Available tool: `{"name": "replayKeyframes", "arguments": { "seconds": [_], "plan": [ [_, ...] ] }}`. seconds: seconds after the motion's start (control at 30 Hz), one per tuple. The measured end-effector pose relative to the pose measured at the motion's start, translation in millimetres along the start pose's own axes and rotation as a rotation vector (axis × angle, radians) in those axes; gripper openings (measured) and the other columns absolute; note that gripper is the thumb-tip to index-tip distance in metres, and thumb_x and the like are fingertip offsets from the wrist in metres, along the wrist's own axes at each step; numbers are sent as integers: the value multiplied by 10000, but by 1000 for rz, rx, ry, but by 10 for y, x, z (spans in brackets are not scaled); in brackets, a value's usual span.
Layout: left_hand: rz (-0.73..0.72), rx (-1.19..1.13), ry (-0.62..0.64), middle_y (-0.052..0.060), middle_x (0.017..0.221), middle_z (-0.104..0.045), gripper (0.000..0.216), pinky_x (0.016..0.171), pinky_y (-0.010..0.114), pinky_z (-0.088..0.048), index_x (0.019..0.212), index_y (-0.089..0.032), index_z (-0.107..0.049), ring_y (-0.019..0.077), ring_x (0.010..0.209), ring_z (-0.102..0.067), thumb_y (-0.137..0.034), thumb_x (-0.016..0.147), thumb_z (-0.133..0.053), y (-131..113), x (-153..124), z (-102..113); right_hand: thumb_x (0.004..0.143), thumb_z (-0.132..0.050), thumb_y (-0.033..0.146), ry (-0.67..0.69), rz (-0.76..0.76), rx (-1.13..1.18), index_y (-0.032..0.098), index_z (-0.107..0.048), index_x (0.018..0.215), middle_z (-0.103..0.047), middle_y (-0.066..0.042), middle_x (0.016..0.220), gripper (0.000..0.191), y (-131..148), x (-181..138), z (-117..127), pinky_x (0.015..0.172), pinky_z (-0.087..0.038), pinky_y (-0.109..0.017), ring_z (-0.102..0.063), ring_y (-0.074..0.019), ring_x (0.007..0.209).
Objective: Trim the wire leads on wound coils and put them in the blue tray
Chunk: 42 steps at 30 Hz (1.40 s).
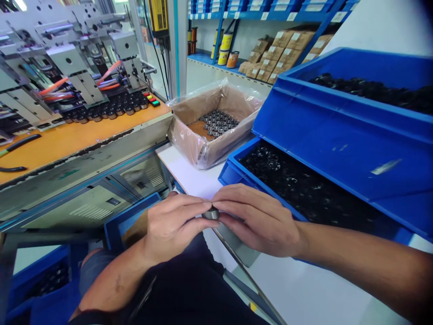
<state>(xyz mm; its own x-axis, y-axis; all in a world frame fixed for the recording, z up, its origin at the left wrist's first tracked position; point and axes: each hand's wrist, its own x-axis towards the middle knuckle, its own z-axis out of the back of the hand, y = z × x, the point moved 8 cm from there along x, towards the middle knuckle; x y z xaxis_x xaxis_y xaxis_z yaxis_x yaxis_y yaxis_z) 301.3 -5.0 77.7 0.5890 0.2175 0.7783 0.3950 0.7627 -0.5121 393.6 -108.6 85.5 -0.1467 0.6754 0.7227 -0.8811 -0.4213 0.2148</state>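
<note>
A machine [72,58] is mounted at the left on an orange-topped bench [64,146], and a blue rack [257,16] stacked with boxes [284,52] is seen in the background. A white bench [291,289] is set beneath the work at the right. On it a blue upper bin [338,131], filled with dark pieces, is propped at a tilt over a blue lower bin [223,174], in which more dark pieces are heaped. Beside these, a cardboard box [189,143] is lined with clear plastic, and small grey parts [219,123] are gathered on its floor.

The left hand [171,221] and the right hand [259,216] are brought together above the front edge of the white bench, fingers nearly straight and pinched narrow. On the orange top, a row of dark round parts [110,108] is lined up before the machine, and a black-handled tool [23,142] is laid near the left edge. Between the fingertips of both hands a small round metal part [211,214] is held, its grey side exposed and much of it covered by the fingers.
</note>
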Motion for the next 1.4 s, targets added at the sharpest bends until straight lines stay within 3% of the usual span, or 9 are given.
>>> {"name": "replayKeyframes", "arguments": {
  "seconds": [0.1,0.27,0.47,0.63,0.8,1.07,1.17,1.27,1.4],
  "plan": [
    [71,-23,-32,71,934,-769,260,760,262,-586,1008,-173,-736,165,833,-737,-189,758,-806,56,-46,-43,894,-579,60,2,-23,-20,119,-570,1109,-663,-119,982,223,-25,-2,4,816,-618,-328,-648,-179,967],
    [424,-376,-113,65,924,-710,353,713,249,-555,976,-180,-737,148,804,-665,-257,662,-880,369,-145,-196,857,-622,58,-30,56,-86,86,-583,1045,-649,-129,946,194,-19,9,-4,797,-605,-356,-635,-202,932],
    [743,-1002,45,61,927,-763,360,807,308,-558,1213,-257,-652,175,836,-722,-404,885,-668,535,-322,-559,888,-628,112,-90,-26,-8,111,-585,1086,-640,-119,992,203,-113,34,45,833,-596,-355,-625,-191,986],
    [435,-562,21,89,1146,-725,416,928,317,-533,1251,-272,-654,202,1049,-688,-279,843,-731,455,-201,-268,905,-618,124,-73,-5,3,91,-586,1089,-649,-123,967,189,-92,31,50,814,-597,-351,-630,-186,955],
    [87,-160,38,75,967,-744,323,783,297,-569,1120,-228,-731,179,872,-702,-191,801,-763,247,-21,-90,912,-602,109,-35,-14,-22,94,-581,1076,-647,-119,938,166,-78,43,39,780,-601,-344,-622,-179,916],
    [121,-72,18,84,910,-741,209,743,281,-562,1035,-180,-740,172,826,-703,-223,830,-737,268,-86,-98,935,-603,179,25,-64,-40,119,-579,1138,-668,-113,1001,212,-148,-22,-51,822,-610,-330,-653,-181,962],
    [148,262,-81,70,917,-718,168,760,300,-547,999,-190,-744,171,843,-672,-237,839,-723,545,34,428,939,-613,248,76,-77,-122,123,-572,1176,-650,-144,1120,271,-279,-61,-105,860,-609,-353,-658,-206,1030],
    [267,703,-265,11,817,-692,153,776,282,-508,949,-183,-749,143,775,-630,-262,820,-731,996,212,1394,935,-615,229,40,-62,-172,120,-590,1093,-645,-138,1100,194,-384,-54,-68,863,-600,-341,-663,-198,997],
    [445,838,-179,-74,544,-549,182,778,268,-499,761,-145,-703,115,665,-616,-315,813,-743,1741,480,2284,941,-601,224,0,-28,-184,140,-588,1039,-649,-110,1042,129,-409,-9,-45,823,-597,-320,-674,-183,932]
  ]
}}
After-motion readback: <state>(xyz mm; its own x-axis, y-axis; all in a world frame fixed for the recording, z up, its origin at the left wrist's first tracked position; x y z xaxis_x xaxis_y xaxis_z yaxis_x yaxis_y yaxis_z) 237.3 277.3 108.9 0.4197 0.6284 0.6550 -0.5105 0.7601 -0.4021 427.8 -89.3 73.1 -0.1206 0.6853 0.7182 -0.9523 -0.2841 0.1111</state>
